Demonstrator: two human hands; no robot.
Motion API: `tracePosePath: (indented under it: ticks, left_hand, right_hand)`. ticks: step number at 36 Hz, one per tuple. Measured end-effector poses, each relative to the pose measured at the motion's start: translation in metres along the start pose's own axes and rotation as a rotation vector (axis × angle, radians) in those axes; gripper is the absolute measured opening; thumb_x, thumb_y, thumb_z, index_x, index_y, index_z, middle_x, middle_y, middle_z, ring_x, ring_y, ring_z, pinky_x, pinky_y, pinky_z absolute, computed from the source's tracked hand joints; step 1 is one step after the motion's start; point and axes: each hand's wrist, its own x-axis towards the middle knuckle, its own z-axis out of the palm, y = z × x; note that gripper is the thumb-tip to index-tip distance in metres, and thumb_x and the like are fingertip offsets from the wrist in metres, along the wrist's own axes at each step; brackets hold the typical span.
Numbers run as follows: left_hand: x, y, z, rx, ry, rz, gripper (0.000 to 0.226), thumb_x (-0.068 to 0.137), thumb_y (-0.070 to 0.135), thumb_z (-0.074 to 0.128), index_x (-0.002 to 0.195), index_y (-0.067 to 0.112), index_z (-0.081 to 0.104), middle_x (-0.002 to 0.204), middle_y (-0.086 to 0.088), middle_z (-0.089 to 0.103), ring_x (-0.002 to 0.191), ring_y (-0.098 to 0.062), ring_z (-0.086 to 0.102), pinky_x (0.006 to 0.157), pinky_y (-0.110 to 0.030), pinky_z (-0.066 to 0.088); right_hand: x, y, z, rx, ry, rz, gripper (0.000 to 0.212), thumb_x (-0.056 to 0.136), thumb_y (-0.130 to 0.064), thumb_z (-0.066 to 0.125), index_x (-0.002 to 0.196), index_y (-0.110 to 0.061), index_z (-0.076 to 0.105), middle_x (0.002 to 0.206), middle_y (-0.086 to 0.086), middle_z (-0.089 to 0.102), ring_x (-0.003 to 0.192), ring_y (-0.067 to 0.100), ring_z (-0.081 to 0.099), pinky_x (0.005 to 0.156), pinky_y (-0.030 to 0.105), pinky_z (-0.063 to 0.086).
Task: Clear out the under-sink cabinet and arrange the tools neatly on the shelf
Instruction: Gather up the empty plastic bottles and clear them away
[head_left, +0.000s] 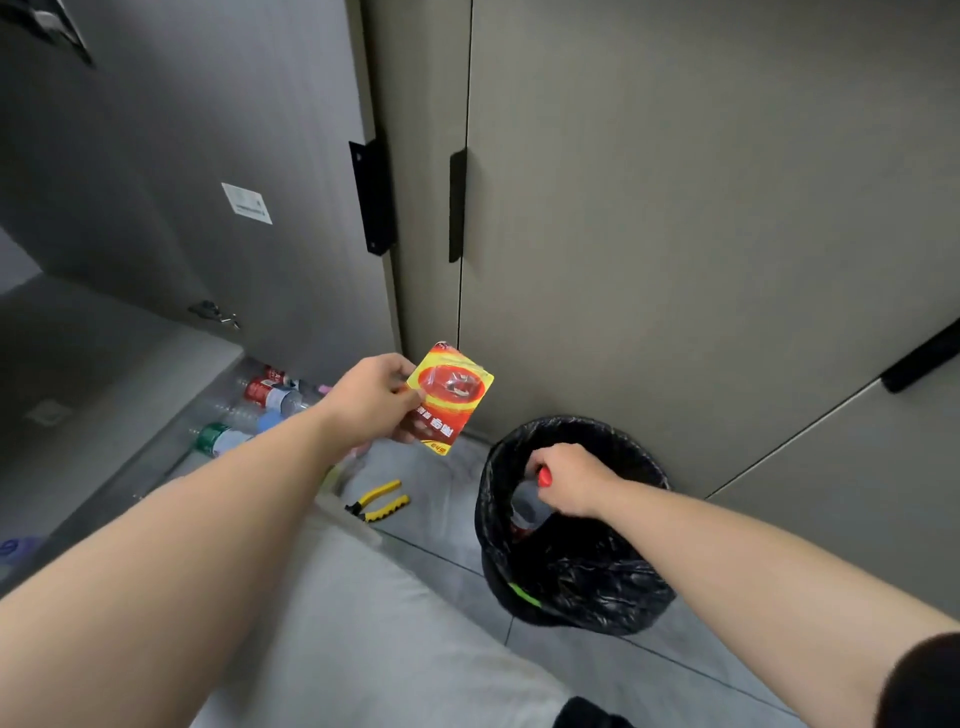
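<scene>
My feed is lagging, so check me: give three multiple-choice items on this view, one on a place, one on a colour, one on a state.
1. Where is the right hand, which holds a red-capped object?
A. over the bin
B. inside the cabinet
C. on a door handle

2. What colour are the handles of the pliers?
A. blue
B. yellow
C. green

3. What is the left hand doing?
A. hanging empty
B. pressing a door
C. holding a blister card

Answers:
1 A, the hand sits above the bin's black-lined rim.
2 B, both handles are yellow.
3 C, thumb and fingers pinch the card's edge.
</scene>
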Motion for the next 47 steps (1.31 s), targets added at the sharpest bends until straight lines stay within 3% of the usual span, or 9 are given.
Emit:
tracePosePath:
  ticks: [11, 15, 20, 23, 27, 30, 35, 39, 47]
  left_hand:
    - [-0.006, 0.006, 0.000, -0.042, -0.106, -0.014, 0.016, 0.100, 0.023, 0.062, 0.114, 0.015, 0.059, 0.101, -0.005, 0.075, 0.079, -0.011, 0.077, 0.065, -0.028, 0.064]
    - [-0.008, 0.005, 0.001, -0.028, -0.163, -0.010, 0.017, 0.099, 0.027, 0.064, 0.113, 0.019, 0.060, 0.101, -0.001, 0.076, 0.084, -0.011, 0.077, 0.066, -0.027, 0.063]
    - [-0.012, 0.007, 0.005, -0.033, -0.210, 0.005, 0.017, 0.097, 0.024, 0.067, 0.108, 0.012, 0.063, 0.087, 0.000, 0.079, 0.079, -0.013, 0.077, 0.063, -0.026, 0.061]
    - [-0.015, 0.009, 0.007, -0.046, -0.204, 0.027, 0.015, 0.098, 0.016, 0.066, 0.107, 0.004, 0.064, 0.084, -0.009, 0.078, 0.070, -0.012, 0.075, 0.060, -0.024, 0.060]
    - [-0.019, 0.010, 0.007, -0.075, -0.170, 0.044, 0.013, 0.097, 0.014, 0.068, 0.103, 0.003, 0.065, 0.095, -0.019, 0.076, 0.074, -0.019, 0.075, 0.056, -0.019, 0.056]
    - [-0.021, 0.013, 0.009, -0.088, -0.198, 0.034, 0.017, 0.097, 0.017, 0.068, 0.105, 0.003, 0.064, 0.088, -0.012, 0.078, 0.074, -0.014, 0.076, 0.057, -0.019, 0.057]
    - [-0.023, 0.015, 0.012, -0.002, -0.253, 0.033, 0.019, 0.095, 0.029, 0.070, 0.104, 0.012, 0.066, 0.085, 0.003, 0.079, 0.081, -0.007, 0.076, 0.057, -0.019, 0.057]
    - [-0.020, 0.012, 0.015, 0.018, -0.215, 0.093, 0.013, 0.097, 0.025, 0.068, 0.103, 0.014, 0.069, 0.087, 0.002, 0.079, 0.084, -0.009, 0.076, 0.064, -0.026, 0.062]
    - [-0.013, 0.007, 0.015, 0.136, -0.108, 0.091, 0.013, 0.098, 0.011, 0.057, 0.095, 0.014, 0.070, 0.084, 0.001, 0.077, 0.077, -0.009, 0.075, 0.064, -0.023, 0.059]
  right_hand:
    - [0.019, 0.008, 0.042, 0.069, -0.060, 0.035, 0.056, 0.086, -0.033, 0.061, 0.141, -0.028, 0.048, 0.131, 0.007, 0.055, 0.119, 0.032, 0.058, 0.102, 0.035, 0.048]
    - [0.014, 0.006, 0.023, 0.074, 0.077, 0.063, 0.036, 0.088, -0.029, 0.055, 0.123, -0.033, 0.057, 0.120, -0.001, 0.055, 0.108, 0.027, 0.062, 0.093, 0.039, 0.052]
    - [0.004, -0.022, -0.025, 0.764, 0.240, 0.042, 0.028, 0.099, -0.021, 0.044, 0.090, -0.027, 0.070, 0.092, 0.002, 0.070, 0.060, 0.014, 0.063, 0.057, 0.030, 0.054]
    - [-0.008, -0.040, -0.051, 1.122, 0.058, -0.037, 0.032, 0.101, -0.047, 0.049, 0.102, -0.025, 0.071, 0.098, 0.002, 0.072, 0.066, 0.016, 0.066, 0.056, 0.028, 0.050]
    - [-0.018, -0.050, -0.066, 1.184, -0.090, -0.175, 0.059, 0.093, -0.068, 0.047, 0.108, -0.015, 0.069, 0.097, 0.009, 0.069, 0.076, 0.020, 0.064, 0.065, 0.029, 0.049]
    - [-0.024, -0.053, -0.070, 1.249, -0.111, -0.208, 0.050, 0.092, -0.070, 0.050, 0.097, -0.023, 0.069, 0.097, 0.008, 0.068, 0.079, 0.018, 0.063, 0.066, 0.029, 0.048]
    - [-0.032, -0.039, -0.073, 1.191, -0.098, -0.205, 0.029, 0.098, -0.043, 0.060, 0.113, -0.021, 0.070, 0.107, 0.002, 0.072, 0.088, 0.012, 0.065, 0.069, 0.027, 0.048]
    - [-0.039, -0.012, -0.078, 1.154, -0.103, -0.104, 0.012, 0.099, -0.029, 0.059, 0.099, -0.025, 0.070, 0.100, 0.001, 0.070, 0.089, 0.015, 0.061, 0.068, 0.027, 0.047]
    - [-0.046, 0.038, -0.064, 0.646, -0.024, 0.161, 0.020, 0.089, -0.021, 0.054, 0.092, -0.024, 0.074, 0.086, -0.001, 0.072, 0.079, 0.011, 0.062, 0.060, 0.025, 0.045]
